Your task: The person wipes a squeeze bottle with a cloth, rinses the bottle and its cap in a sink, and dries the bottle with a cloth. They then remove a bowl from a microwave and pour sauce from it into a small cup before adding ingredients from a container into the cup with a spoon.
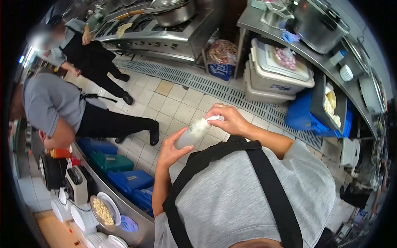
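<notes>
A clear container (191, 136) with white contents near its top is held tilted in front of the chest. My left hand (173, 146) is wrapped round its lower part, thumb on the near side. At the container's top, my right hand (226, 120) pinches a small white item (215, 118), which may be a spoon or a lid; its shape is partly hidden by the fingers. A ring shows on one finger of this hand.
Two people (53, 107) stand at the left. A stove (153, 37) is at the top. White bins (277, 74), a blue bin (302, 113) and a steel counter (264, 25) line the right. Lidded bins (130, 180) stand below the left counter.
</notes>
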The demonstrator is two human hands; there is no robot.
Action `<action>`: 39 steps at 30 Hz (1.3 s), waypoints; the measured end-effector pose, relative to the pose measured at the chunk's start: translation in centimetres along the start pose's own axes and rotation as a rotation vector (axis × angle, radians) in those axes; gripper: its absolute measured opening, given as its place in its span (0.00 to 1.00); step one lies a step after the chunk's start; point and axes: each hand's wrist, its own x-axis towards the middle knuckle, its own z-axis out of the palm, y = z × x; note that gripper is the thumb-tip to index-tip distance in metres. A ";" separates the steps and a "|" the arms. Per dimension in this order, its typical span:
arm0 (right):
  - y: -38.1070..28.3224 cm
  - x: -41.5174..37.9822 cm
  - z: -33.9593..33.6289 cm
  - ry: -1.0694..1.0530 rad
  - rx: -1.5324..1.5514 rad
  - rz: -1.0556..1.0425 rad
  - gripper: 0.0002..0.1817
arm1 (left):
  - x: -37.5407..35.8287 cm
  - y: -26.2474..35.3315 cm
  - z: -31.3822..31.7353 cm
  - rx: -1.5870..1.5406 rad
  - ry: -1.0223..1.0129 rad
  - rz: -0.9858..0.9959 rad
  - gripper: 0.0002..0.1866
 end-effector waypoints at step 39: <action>-0.8 -4.4 9.0 -0.392 1.021 0.715 0.27 | -6.2 -0.3 -0.9 0.980 0.198 0.415 0.34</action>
